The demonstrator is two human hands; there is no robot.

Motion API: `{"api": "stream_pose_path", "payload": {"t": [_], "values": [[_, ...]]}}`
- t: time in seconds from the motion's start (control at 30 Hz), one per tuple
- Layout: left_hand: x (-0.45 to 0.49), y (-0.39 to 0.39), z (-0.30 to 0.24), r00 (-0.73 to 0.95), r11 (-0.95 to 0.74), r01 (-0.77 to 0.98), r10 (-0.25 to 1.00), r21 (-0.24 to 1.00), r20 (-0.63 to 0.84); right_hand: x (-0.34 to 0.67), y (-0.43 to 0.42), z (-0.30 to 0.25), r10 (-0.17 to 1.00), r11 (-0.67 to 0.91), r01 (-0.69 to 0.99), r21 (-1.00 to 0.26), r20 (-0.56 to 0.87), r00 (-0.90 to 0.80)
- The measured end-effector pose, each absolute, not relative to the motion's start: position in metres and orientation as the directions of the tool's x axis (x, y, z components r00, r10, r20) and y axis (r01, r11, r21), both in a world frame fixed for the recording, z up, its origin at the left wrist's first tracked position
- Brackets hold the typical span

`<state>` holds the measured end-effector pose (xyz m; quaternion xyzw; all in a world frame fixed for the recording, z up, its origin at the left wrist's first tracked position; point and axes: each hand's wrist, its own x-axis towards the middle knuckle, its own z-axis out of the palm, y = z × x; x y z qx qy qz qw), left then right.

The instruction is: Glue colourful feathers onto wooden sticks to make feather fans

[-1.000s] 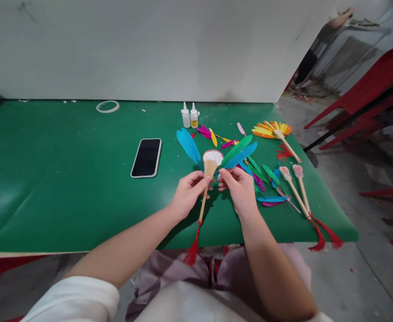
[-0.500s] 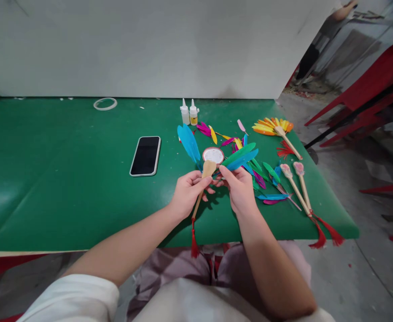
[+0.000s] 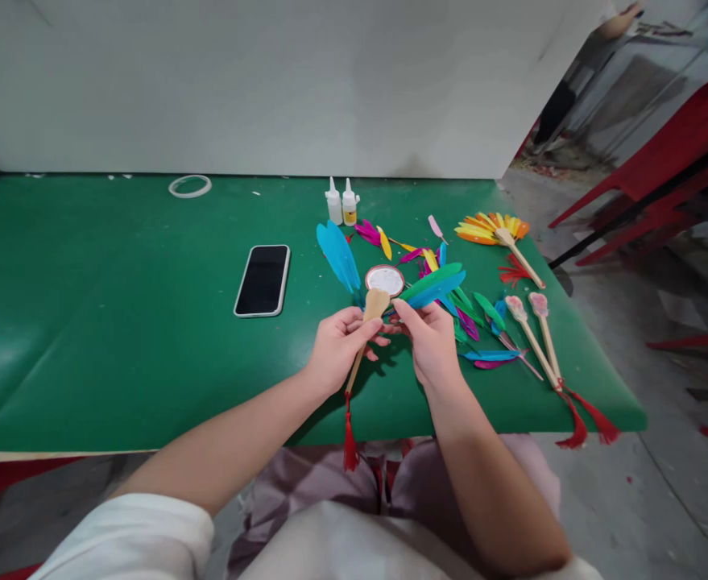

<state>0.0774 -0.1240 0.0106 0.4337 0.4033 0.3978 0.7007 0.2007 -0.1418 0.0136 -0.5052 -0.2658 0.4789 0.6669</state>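
My left hand (image 3: pixel 337 346) is closed round a wooden fan handle (image 3: pixel 377 303) with a red tassel (image 3: pixel 349 441) hanging from its lower end. Blue feathers (image 3: pixel 339 256) spread up and left from the handle's wide head. In my right hand (image 3: pixel 433 342), thumb and fingers pinch the quills of green and blue feathers (image 3: pixel 435 286), close to the right edge of that head. Whether these quills touch the handle is hidden by my fingers. Just beyond the handle lies a round white disc with a red rim (image 3: pixel 384 280).
Loose coloured feathers (image 3: pixel 465 318) lie right of my hands. Two handles with pink-marked heads (image 3: pixel 538 338) and a yellow-orange feather fan (image 3: pixel 492 229) are farther right. Two glue bottles (image 3: pixel 341 205) stand behind; a phone (image 3: pixel 262 280) and a tape ring (image 3: pixel 190 187) lie left on the green table (image 3: pixel 118 322).
The blue feathers on the left have shifted very slightly left and the handle's tassel hangs a touch lower. Both hands keep their grips nearly in place.
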Motion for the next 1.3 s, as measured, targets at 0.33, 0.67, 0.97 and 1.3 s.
{"api": "stream_pose_path", "payload": {"t": [0.33,0.67,0.97,1.3], "values": [[0.078,-0.1216,0.01,0.333,0.339,-0.233,0.909,0.911,-0.253,0.202,-0.1407,0.0111,0.901,0.04,-0.353,-0.935,-0.119,0.417],[0.0783,-0.1208,0.0128,0.307,0.344,-0.277,0.917,0.897,-0.257,0.2002,-0.1414,0.0069,0.942,-0.066,-0.254,-0.965,-0.144,0.303],[0.0787,-0.1211,0.0137,0.308,0.348,-0.268,0.915,0.898,-0.263,0.2037,-0.1412,0.0069,0.931,-0.035,-0.34,-0.94,-0.154,0.331],[0.0786,-0.1204,0.0159,0.304,0.356,-0.268,0.913,0.895,-0.272,0.2043,-0.1411,0.0088,0.941,-0.054,-0.314,-0.948,-0.153,0.301]]}}
